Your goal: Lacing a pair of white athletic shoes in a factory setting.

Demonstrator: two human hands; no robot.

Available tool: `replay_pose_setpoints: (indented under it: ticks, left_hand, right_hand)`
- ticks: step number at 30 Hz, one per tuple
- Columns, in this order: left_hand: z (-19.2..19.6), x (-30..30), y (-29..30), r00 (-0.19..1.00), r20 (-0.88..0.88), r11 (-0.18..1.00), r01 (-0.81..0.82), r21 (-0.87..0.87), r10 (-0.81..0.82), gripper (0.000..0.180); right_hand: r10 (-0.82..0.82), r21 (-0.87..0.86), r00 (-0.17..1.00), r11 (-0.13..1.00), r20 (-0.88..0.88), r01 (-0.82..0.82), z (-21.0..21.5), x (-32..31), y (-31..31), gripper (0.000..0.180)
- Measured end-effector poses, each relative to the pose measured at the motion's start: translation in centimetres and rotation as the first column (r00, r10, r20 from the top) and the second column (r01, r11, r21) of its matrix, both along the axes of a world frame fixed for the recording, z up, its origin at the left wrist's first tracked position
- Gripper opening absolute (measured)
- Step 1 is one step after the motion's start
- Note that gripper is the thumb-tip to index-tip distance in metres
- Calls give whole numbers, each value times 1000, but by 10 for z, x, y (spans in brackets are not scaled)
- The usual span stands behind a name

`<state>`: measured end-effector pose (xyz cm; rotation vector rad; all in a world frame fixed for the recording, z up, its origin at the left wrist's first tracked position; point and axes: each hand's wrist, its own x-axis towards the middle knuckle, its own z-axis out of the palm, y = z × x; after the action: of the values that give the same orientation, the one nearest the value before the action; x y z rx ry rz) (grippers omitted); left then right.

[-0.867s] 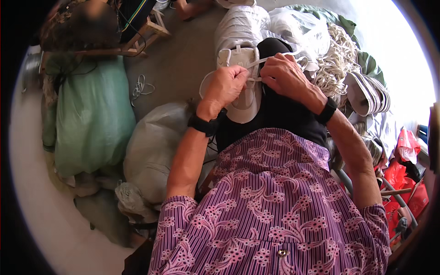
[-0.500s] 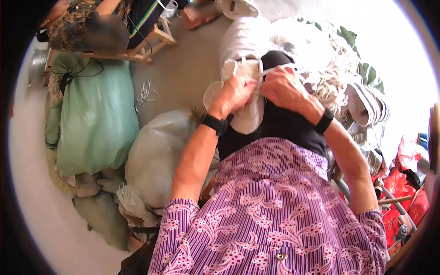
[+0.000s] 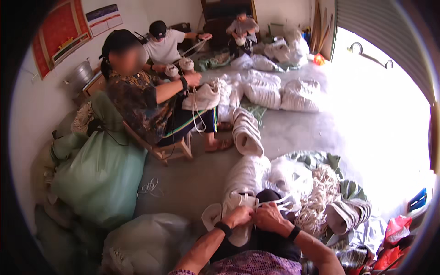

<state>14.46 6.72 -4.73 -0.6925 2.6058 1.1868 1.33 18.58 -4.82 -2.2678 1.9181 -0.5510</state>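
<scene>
Grey floor [image 3: 192,188] runs back from you to a pale wall, with a roller shutter [image 3: 385,39] and glaring daylight on your right. From the head camera, the main change is that your view has tipped up: half a second ago it looked straight down on your lap, and now it takes in a co-worker [image 3: 142,103] on a wooden stool [image 3: 181,149] and two people farther off.

Your work has dropped low in view, yet the white shoe [image 3: 239,237] still lies on your dark-clad lap, toe toward you, between your wrists. Your left hand [image 3: 239,216] is curled at its lacing; I can't tell how tightly those fingertips close or what they pinch. Your right hand [image 3: 272,217] is bent nearly closed around a white lace [image 3: 282,200], strands of it showing beyond your knuckles. The fingertips almost meet, a little nearer each other than before.

That suggests you glanced up mid-lacing, rather than starting a new step, and the shoe's place between your hands seems unaffected. Just beyond it lies a wrapped row of white shoes [image 3: 247,176]; a heap of loose laces [image 3: 323,188] sits near your right hand.
</scene>
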Motion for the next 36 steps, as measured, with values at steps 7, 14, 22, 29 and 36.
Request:
replay_pose_setpoints:
  ticks: [7,14,22,29,36]
  left_hand:
    - [0,-8,-4,993,99,994,-69,90,60,25]
    - [-20,-14,-12,993,83,991,68,118,-78,25]
    - [-47,-5,-21,999,-21,974,29,225,-24,27]
    - [-33,-6,-15,998,-68,990,27,137,-18,25]
    - [-42,-2,-13,983,-169,996,78,49,-68,26]
  right_hand:
    - [-3,111,1000,994,-4,3,-4,-7,-5,13]
    - [-69,86,995,994,66,63,7,-3,0,33]
    - [-67,147,985,988,156,44,19,-7,-2,40]
    - [-82,180,985,982,149,55,17,-8,-5,38]
    - [-56,94,983,995,175,40,16,-8,-3,30]
